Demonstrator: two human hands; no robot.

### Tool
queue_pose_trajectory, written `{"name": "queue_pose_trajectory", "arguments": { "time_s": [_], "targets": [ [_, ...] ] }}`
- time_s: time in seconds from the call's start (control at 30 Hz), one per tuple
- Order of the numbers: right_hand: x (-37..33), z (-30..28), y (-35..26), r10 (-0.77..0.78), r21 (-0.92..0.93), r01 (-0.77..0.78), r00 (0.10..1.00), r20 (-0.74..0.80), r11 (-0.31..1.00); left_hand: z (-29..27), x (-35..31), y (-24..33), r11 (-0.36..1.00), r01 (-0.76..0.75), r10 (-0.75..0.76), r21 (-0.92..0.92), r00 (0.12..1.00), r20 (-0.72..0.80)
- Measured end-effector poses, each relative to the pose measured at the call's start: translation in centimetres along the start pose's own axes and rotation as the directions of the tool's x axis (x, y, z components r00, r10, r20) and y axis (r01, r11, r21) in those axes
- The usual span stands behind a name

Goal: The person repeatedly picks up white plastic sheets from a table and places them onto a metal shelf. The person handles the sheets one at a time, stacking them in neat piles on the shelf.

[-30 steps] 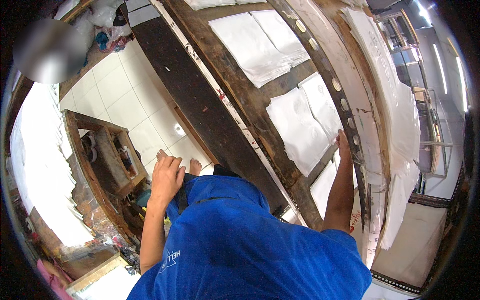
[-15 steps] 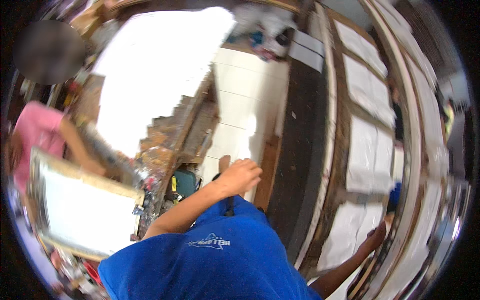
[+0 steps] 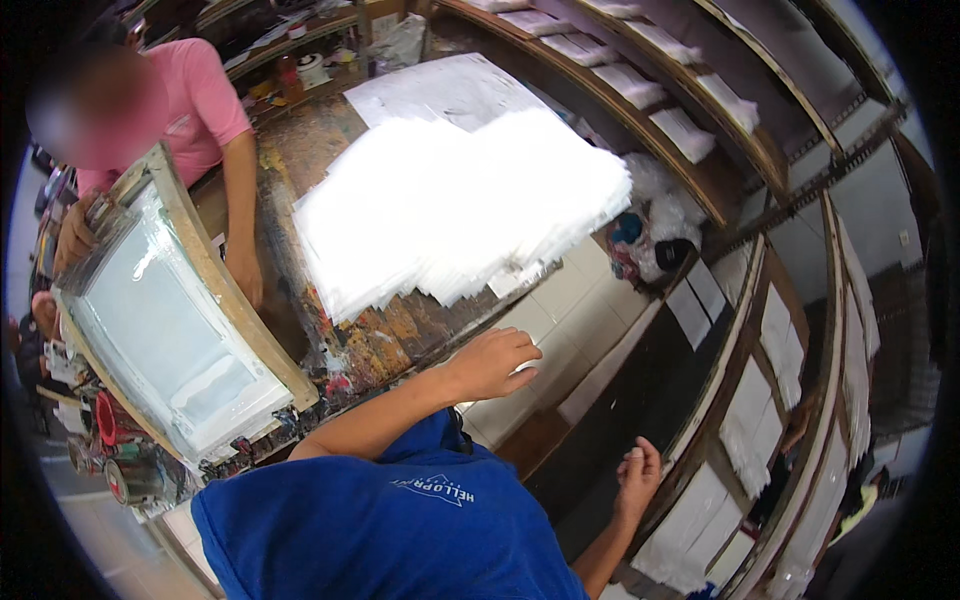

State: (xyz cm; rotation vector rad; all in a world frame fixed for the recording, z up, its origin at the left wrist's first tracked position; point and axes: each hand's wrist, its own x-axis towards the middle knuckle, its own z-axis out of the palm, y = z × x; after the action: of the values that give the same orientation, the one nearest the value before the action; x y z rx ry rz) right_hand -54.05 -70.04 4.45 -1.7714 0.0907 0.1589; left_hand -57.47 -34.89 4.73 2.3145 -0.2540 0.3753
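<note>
Near white sheets (image 3: 450, 205), left hand (image 3: 495, 363) loosely curled, right hand (image 3: 636, 482) half-open, both empty

The co-worker's head (image 3: 95, 105) is blurred, glare washes out detail on the white sheets (image 3: 460, 205), and the lower edge cuts off the blue shirt (image 3: 390, 530).

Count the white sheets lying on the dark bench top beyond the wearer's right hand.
2: side by side at the far end of the dark bench top, beyond the right hand, are the left sheet and the right sheet. Any beneath would be hidden.
</note>
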Motion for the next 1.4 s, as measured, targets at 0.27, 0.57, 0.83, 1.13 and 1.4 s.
{"name": "queue_pose_trajectory", "arguments": {
  "time_s": [0.27, 0.57, 0.83, 1.13, 1.4],
  "targets": [
    [5.3, 8.7, 4.0, 0.15, 0.056, -0.175, 0.94, 0.306, 0.983, -4.6, 2.9, -3.3, 0.996, 0.085, -0.079, 0.034, 0.986, -0.149],
    [7.4, 11.4, 5.6, 0.297, -0.033, -0.303, 0.897, 0.326, 0.952, -13.8, 8.7, -14.2, 0.895, 0.369, -0.156, 0.252, 0.787, -0.596],
    [8.6, 10.2, 5.7, 0.351, -0.1, -0.336, 0.905, 0.239, 0.936, -17.1, 17.5, -29.3, 0.716, 0.607, -0.419, 0.345, 0.769, -0.483],
    [7.2, 9.0, 7.6, 0.317, -0.202, -0.292, 0.943, 0.102, 0.935, -16.3, 18.4, -49.1, 0.679, 0.647, -0.533, 0.348, 0.76, -0.371],
    [7.5, 9.4, 7.2, 0.154, -0.297, -0.138, 0.988, 0.031, 0.945, -21.6, 21.9, -53.6, 0.58, 0.377, -0.41, 0.723, 0.901, -0.141]
  ]
}}
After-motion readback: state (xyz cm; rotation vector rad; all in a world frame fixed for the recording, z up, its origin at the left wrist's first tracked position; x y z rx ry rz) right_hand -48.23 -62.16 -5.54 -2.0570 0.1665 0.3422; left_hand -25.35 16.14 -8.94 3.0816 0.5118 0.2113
